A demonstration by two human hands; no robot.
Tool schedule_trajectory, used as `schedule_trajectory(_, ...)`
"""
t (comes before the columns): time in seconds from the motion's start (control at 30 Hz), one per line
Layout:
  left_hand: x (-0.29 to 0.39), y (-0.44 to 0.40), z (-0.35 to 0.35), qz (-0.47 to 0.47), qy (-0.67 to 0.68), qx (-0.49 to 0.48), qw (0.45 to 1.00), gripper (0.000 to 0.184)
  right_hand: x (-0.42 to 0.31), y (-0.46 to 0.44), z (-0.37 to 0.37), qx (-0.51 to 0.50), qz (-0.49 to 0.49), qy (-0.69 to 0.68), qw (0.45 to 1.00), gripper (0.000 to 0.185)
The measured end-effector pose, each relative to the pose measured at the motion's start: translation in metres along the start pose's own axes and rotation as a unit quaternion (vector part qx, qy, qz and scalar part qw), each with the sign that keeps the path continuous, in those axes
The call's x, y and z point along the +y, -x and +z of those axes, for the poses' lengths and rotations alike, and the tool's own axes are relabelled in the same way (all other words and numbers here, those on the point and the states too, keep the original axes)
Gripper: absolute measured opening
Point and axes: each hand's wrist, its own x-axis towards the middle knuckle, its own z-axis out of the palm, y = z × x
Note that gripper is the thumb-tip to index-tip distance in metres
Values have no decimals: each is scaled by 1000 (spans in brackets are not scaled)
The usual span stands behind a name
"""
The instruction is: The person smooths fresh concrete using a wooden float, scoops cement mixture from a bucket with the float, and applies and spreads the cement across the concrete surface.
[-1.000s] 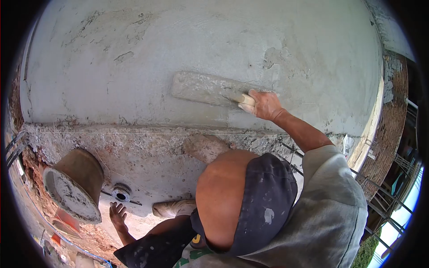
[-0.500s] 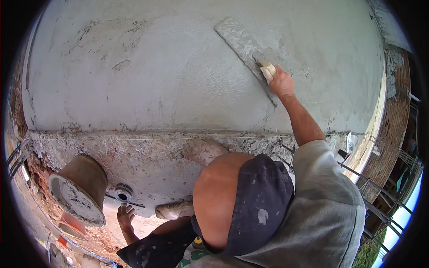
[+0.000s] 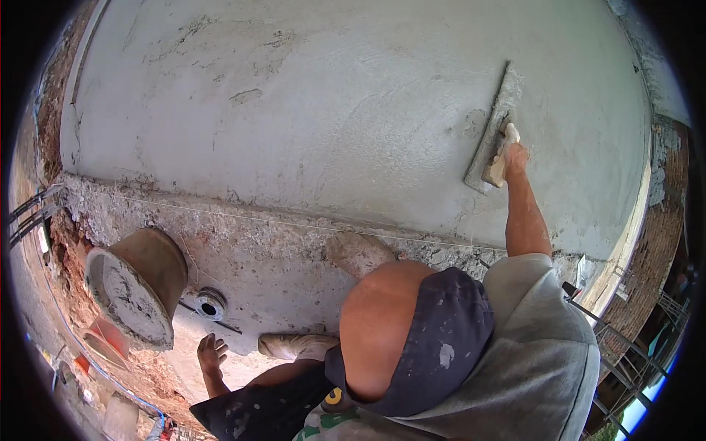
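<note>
My right hand (image 3: 512, 156) is closed round the pale handle of a long trowel (image 3: 494, 128), whose blade stands steeply slanted against the wet grey plaster of the wall (image 3: 294, 95). Smooth, shiny plaster shows to the left of the blade. Down at the lower left, my left hand (image 3: 212, 354) hangs in the air with its fingers apart and slightly bent, holding nothing. It is nearest to a round metal piece (image 3: 210, 304) and a bucket of grey mortar (image 3: 136, 288).
A thin string (image 3: 294, 222) runs along the rough ledge under the wall. Dark steel bars jut out at the left edge and lower right (image 3: 625, 349). Brickwork (image 3: 647, 250) stands at the right. My foot (image 3: 298, 345) is near the round metal piece.
The trowel has swept from the lower middle of the wall up and to the right, turning from nearly level to steep. My left hand stays low and empty. The view has tilted slightly.
</note>
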Motion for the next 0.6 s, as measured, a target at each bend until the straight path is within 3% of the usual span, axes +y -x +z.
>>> schedule_trajectory(0.1,9,3,7,20,23,2,1000,51,-31,39,50,-63,-67,31,995,42)
schedule_trajectory(0.3,-11,-4,11,14,48,-14,999,50,-77,101,163,-193,-147,69,968,53)
schedule_trajectory(0.37,-21,-6,7,11,57,-18,998,51,-83,111,204,-210,-221,163,938,31)
schedule_trajectory(0.43,-24,-8,4,12,64,-21,998,52,-95,139,235,-236,-266,211,911,22)
schedule_trajectory(0.5,-30,-9,4,14,78,-18,997,51,-108,173,262,-276,-277,218,894,24)
schedule_trajectory(0.53,-33,-9,3,15,83,-17,996,51,-110,184,280,-293,-351,297,838,30)
schedule_trajectory(0.6,-40,-9,0,15,87,-18,996,50,-108,210,304,-322,-394,348,787,44)
